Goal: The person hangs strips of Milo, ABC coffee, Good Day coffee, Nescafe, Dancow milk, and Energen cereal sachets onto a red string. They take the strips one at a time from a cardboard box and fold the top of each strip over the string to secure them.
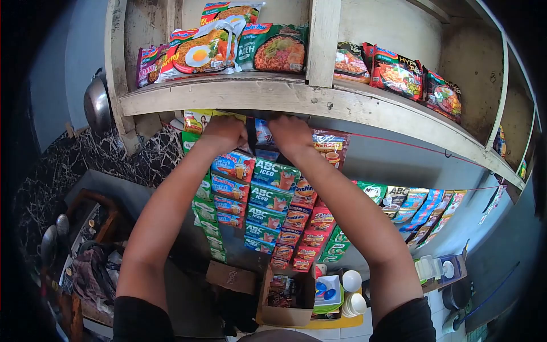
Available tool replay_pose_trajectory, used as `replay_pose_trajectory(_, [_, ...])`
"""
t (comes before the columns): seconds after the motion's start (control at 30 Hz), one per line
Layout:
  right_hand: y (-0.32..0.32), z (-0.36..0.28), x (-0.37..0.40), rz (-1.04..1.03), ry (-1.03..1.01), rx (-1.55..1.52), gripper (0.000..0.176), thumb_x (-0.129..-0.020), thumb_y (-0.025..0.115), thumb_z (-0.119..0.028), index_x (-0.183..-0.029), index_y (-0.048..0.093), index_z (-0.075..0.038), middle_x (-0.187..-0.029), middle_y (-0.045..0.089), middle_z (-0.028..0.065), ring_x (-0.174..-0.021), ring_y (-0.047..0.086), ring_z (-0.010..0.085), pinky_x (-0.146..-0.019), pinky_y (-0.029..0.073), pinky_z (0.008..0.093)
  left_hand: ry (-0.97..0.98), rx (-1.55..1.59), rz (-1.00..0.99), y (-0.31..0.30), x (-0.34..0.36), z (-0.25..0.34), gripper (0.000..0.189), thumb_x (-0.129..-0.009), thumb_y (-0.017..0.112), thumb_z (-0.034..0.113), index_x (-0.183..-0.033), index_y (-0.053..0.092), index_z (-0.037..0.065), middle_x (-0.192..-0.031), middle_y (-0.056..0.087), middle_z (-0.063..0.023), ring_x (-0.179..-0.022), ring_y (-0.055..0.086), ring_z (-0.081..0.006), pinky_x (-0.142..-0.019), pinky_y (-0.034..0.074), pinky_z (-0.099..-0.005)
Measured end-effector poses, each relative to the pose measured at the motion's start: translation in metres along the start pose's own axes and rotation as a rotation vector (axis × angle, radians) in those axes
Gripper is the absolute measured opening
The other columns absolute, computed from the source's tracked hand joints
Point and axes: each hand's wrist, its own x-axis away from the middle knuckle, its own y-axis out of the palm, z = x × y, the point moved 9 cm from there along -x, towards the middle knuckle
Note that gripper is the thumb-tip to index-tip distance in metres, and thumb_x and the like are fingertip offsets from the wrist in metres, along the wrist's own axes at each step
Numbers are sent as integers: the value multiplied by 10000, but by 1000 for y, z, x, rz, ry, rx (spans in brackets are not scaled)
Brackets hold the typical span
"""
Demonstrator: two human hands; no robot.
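My left hand (228, 134) is closed just under the shelf edge, at the top of a hanging Good Day sachet strip (231, 185). Close to its right, my right hand (290, 135) is also closed, with its fingers curled by a blue and white sachet (263, 132). What either hand pinches is hidden behind the fingers. A dark strip (251, 137) shows between the hands. Below them hang green ABC Iced sachets (268, 199) and orange Ovaltine sachets (296, 218). A brown Energen pack (332, 147) hangs beside my right wrist.
Overhead, a wooden shelf (228, 94) holds several instant noodle packs (199, 52). A red string (399, 145) runs to the right, above more sachet strips (410, 205). Below stand a cardboard box (288, 316) and white bowls (354, 305). A metal pan (97, 105) hangs at left.
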Motion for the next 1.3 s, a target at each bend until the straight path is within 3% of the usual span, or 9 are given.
replay_pose_trajectory(0.07, [1,-4,6,17,-34,-3,177,-847,505,-124,-946,644,-75,-949,661,159,-851,673,315,-694,556,419,-96,3,-298,18,-4,5,216,-820,622,334,-873,730,155,-888,693,-108,-873,655,-290,-797,500,-395])
replay_pose_trajectory(0.23, [-16,-3,29,189,-58,-94,171,-812,554,-110,-954,647,-84,-931,666,127,-821,672,311,-672,556,403,14,267,-469,15,-9,18,263,-804,587,303,-873,701,76,-833,679,-145,-809,651,-285,-768,494,-396])
replay_pose_trajectory(0.3, [-38,-2,53,326,-80,-176,168,-792,584,-111,-945,649,-86,-917,666,112,-806,672,302,-667,554,399,8,128,-43,-35,0,25,259,-777,593,259,-949,678,86,-866,681,-136,-822,649,-287,-772,497,-392])
replay_pose_trajectory(0.37, [-89,8,105,706,-208,-407,143,-777,633,-167,-891,660,-85,-896,656,99,-777,658,265,-652,537,366,-52,278,2,-33,1,22,253,-809,612,271,-991,660,101,-902,681,-112,-835,651,-281,-788,494,-382])
replay_pose_trajectory(0.4, [-93,29,120,714,-128,-395,174,-774,645,-196,-906,661,-84,-882,655,94,-775,653,254,-666,527,355,-2,224,197,-42,2,24,279,-827,600,310,-1015,664,114,-943,676,-126,-894,638,-294,-816,486,-395])
replay_pose_trajectory(0.47, [-93,75,136,694,51,-303,198,-792,645,-247,-921,668,-99,-859,664,80,-789,649,242,-734,499,357,40,176,390,-46,4,24,305,-846,587,349,-1040,668,127,-984,671,-139,-953,625,-308,-844,478,-407])
replay_pose_trajectory(0.73, [-38,129,115,270,218,-229,212,-891,557,-331,-946,698,-183,-875,705,41,-822,651,223,-980,346,449,-44,425,77,-15,-12,11,216,-888,610,214,-1078,672,132,-981,693,-81,-910,655,-227,-832,486,-344])
replay_pose_trajectory(0.93, [-27,109,95,272,167,-237,198,-877,603,-322,-947,714,-174,-902,708,30,-846,650,227,-963,353,419,-71,715,86,-8,-20,-3,211,-778,718,108,-974,685,40,-939,698,-90,-893,652,-189,-806,496,-310])
replay_pose_trajectory(1.3, [-21,78,80,288,153,-180,241,-887,573,-348,-1021,694,-189,-909,691,34,-943,624,218,-990,311,472,-4,662,160,-13,-14,-8,186,-746,732,105,-909,665,46,-893,685,-83,-882,650,-195,-800,498,-327])
